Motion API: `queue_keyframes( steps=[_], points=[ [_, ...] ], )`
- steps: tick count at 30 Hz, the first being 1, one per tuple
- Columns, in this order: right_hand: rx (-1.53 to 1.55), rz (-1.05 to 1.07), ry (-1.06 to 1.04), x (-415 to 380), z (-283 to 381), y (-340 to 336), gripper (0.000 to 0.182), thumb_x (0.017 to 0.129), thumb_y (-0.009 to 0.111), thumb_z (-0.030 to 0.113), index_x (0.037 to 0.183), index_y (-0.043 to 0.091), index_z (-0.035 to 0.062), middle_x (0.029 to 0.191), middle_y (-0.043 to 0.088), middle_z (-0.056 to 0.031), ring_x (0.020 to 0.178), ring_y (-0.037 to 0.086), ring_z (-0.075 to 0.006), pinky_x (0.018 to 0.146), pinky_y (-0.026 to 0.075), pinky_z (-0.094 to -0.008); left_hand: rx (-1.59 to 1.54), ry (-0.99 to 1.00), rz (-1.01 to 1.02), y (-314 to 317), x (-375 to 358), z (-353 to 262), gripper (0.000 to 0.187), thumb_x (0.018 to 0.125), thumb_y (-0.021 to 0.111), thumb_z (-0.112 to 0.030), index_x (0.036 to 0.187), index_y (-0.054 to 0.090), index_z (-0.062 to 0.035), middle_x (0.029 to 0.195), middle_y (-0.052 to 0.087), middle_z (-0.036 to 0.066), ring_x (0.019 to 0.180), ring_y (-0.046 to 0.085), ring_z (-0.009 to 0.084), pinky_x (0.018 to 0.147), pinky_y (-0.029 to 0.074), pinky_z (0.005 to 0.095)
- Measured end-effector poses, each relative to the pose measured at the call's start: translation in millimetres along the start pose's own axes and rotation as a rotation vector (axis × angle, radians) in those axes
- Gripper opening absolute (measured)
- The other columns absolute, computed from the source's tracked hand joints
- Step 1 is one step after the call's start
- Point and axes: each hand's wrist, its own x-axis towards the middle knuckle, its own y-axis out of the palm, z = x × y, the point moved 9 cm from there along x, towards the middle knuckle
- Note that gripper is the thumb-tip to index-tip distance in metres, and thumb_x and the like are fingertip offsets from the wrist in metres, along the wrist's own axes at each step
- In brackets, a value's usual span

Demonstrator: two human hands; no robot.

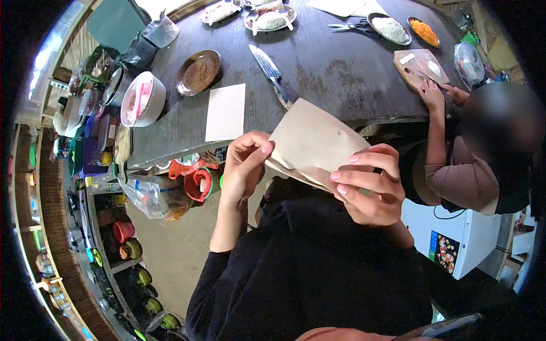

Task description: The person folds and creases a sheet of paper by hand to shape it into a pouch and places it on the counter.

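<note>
My two hands hold a brown paper bag point(318, 139) above the table's near edge, its two layers slightly parted along the lower side. My left hand point(245, 165) pinches its left corner between thumb and finger. On the right, my right hand point(372, 184) grips the lower right edge with fingers spread across the front. Just beyond the bag lies a knife point(266, 63) with a dotted blade, its handle end partly hidden. A flat pale paper piece point(225, 112) rests on the table left of the knife.
The dark table point(324, 74) holds a brown plate point(198, 72), a white basket point(143, 99), scissors point(355, 26), a plate of white shreds point(389, 28) and a dish of orange shreds point(424, 32). At right, another person's hands point(435, 94) work at a cutting board point(409, 68).
</note>
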Motion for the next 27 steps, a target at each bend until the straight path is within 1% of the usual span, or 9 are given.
queue_keyframes(
  steps=[8,12,14,15,16,18,19,20,27],
  points=[
    [0.001,-0.035,0.116,-9.7,-12.2,-5.6,0.024,0.067,0.075,0.006,0.085,0.063,0.0144,0.095,0.068,0.0032,0.092,0.058,-0.0202,0.079,0.042,-0.0399,-0.261,-0.113,0.037,15.5,4.9,19.0,0.009,0.089,0.058,-0.012,0.083,0.055,-0.0052,0.089,0.059,0.003,0.083,0.054,0.0115,0.080,0.040,0.0271],
    [-0.008,-0.062,0.079,-14.4,-12.8,-14.2,0.021,0.070,0.070,0.002,0.088,0.061,0.0080,0.094,0.067,-0.0040,0.091,0.056,-0.0252,0.080,0.041,-0.0425,-0.276,-0.166,0.043,18.0,10.1,35.6,0.014,0.091,0.056,-0.018,0.086,0.053,-0.0053,0.093,0.057,0.005,0.090,0.054,0.0150,0.083,0.041,0.0293],
    [0.002,-0.115,0.106,-16.4,-16.4,-24.9,0.020,0.071,0.070,0.002,0.087,0.061,0.0077,0.093,0.068,-0.0042,0.089,0.057,-0.0241,0.080,0.041,-0.0420,-0.016,0.093,0.011,25.0,21.6,17.1,0.023,0.089,0.057,-0.025,0.095,0.054,-0.0024,0.099,0.057,0.008,0.095,0.054,0.0170,0.086,0.039,0.0289],
    [-0.031,-0.085,0.149,-16.8,-18.2,-27.4,0.021,0.071,0.070,0.003,0.089,0.061,0.0084,0.092,0.068,-0.0036,0.087,0.059,-0.0226,0.081,0.041,-0.0421,0.287,0.284,-0.035,30.3,20.4,1.2,0.041,0.086,0.060,-0.032,0.108,0.052,0.0019,0.108,0.056,0.012,0.103,0.053,0.0205,0.089,0.038,0.0330],
    [-0.025,-0.060,0.202,-17.8,-21.9,-28.0,0.020,0.070,0.071,0.003,0.087,0.062,0.0093,0.091,0.068,-0.0028,0.087,0.060,-0.0221,0.081,0.040,-0.0415,0.522,0.444,-0.054,41.6,16.5,-11.8,0.048,0.079,0.067,-0.036,0.107,0.057,0.0009,0.114,0.058,0.014,0.110,0.052,0.0244,0.093,0.037,0.0394],
    [-0.024,-0.035,0.253,-26.0,-27.8,-25.4,0.018,0.069,0.071,0.004,0.085,0.063,0.0098,0.090,0.068,-0.0020,0.085,0.060,-0.0222,0.082,0.040,-0.0405,0.892,0.543,0.305,83.9,7.8,-15.0,0.045,0.071,0.074,-0.033,0.103,0.064,-0.0025,0.114,0.061,0.015,0.116,0.050,0.0291,0.095,0.035,0.0442],
    [0.000,-0.007,0.291,-29.3,-30.5,-23.5,0.017,0.068,0.071,0.004,0.082,0.063,0.0099,0.089,0.068,-0.0013,0.084,0.061,-0.0214,0.081,0.040,-0.0395,0.956,0.559,0.346,100.1,4.4,-14.4,0.038,0.064,0.080,-0.025,0.095,0.068,-0.0058,0.108,0.066,0.012,0.114,0.053,0.0322,0.095,0.035,0.0447],
    [-0.010,-0.009,0.297,-31.6,-30.7,-24.7,0.017,0.068,0.071,0.004,0.082,0.063,0.0099,0.089,0.068,-0.0013,0.084,0.061,-0.0214,0.081,0.040,-0.0395,1.023,0.681,0.386,113.5,-1.6,-17.9,0.033,0.065,0.079,-0.014,0.095,0.067,-0.0063,0.098,0.069,0.008,0.106,0.059,0.0295,0.095,0.036,0.0436],
    [0.041,0.012,0.380,-40.4,-39.8,-28.5,0.018,0.068,0.072,0.005,0.082,0.063,0.0106,0.086,0.067,-0.0012,0.082,0.061,-0.0203,0.081,0.040,-0.0389,0.823,0.627,0.469,118.0,2.6,-2.6,0.016,0.069,0.076,-0.005,0.083,0.068,-0.0074,0.084,0.070,0.004,0.081,0.067,0.0193,0.086,0.044,0.0386]
  ],
)
